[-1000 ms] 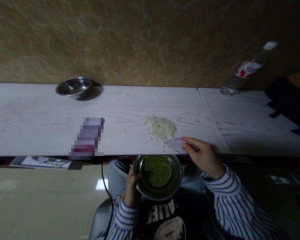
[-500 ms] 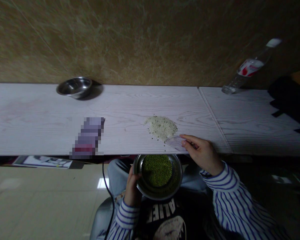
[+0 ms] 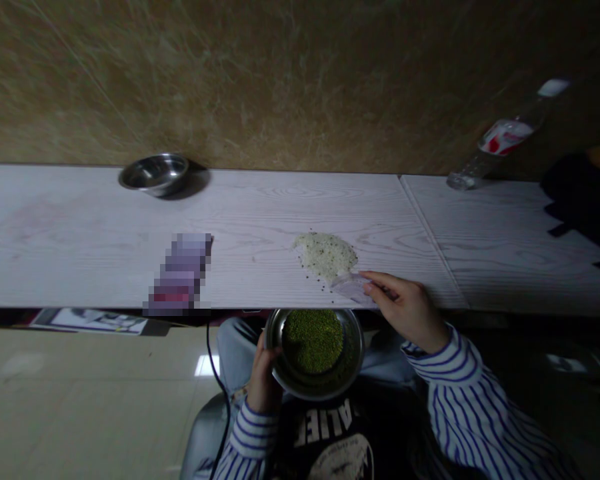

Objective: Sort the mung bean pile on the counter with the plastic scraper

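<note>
My left hand [image 3: 265,373] grips the left rim of a steel bowl [image 3: 353,373], held just below the table's front edge. Inside the bowl lie many small green mung beans [image 3: 314,341]. Between the thumb and fingers of my right hand [image 3: 405,307] is a thin clear plastic protractor [image 3: 349,288], low over the tabletop. Its far edge meets the near right side of a pile of white rice [image 3: 327,255]. Dark green beans are scattered in the pile, and several lie loose on the wood in front of it.
A second steel bowl [image 3: 155,175] stands against the wall at the back left. Nearer sits a pixelated purple object [image 3: 180,273]. A clear bottle with a white cap [image 3: 505,137] stands at the back right, beside dark cloth [image 3: 580,193]. A black cable [image 3: 215,373] hangs at the left.
The view has shifted slightly, moving the table things a little to the right in the picture. Both hands keep their holds, and the protractor stays at the pile's near edge.
</note>
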`<state>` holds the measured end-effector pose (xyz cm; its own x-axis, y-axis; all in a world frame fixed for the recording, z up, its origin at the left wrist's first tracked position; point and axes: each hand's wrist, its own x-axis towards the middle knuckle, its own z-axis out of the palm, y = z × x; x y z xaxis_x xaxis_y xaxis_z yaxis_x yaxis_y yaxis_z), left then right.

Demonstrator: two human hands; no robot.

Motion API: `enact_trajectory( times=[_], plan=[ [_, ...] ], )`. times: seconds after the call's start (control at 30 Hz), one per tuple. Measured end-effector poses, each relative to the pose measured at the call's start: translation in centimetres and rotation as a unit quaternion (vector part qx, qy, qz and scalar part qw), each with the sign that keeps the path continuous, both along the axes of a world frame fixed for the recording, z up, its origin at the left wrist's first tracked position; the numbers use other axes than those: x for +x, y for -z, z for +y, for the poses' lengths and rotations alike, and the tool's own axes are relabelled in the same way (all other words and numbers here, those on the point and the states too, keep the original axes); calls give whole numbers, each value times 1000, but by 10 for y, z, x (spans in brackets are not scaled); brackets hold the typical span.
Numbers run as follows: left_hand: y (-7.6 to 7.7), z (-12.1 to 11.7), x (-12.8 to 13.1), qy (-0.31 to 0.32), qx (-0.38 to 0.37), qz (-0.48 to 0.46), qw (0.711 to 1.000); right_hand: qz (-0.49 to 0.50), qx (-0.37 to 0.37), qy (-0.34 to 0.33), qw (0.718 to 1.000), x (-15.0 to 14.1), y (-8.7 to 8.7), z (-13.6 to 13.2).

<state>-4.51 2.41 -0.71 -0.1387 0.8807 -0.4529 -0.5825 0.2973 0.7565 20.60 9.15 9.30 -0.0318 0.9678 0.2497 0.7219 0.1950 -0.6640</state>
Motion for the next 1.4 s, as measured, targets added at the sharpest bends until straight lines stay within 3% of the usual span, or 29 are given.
enact_trajectory(
  times=[0.7, 1.07, 1.4],
  plan=[
    [13, -1, -5, -14, -10, -12, 1000, 3, 27, -24, 999, -16, 1, 7],
    [3, 3, -4, -7, -12, -10, 1000, -13, 32, 1, 999, -19, -1, 4],
    [4, 5, -1, 2, -30, -15, 999, -9, 24, 87, 996, 8, -2, 1]
  ],
)
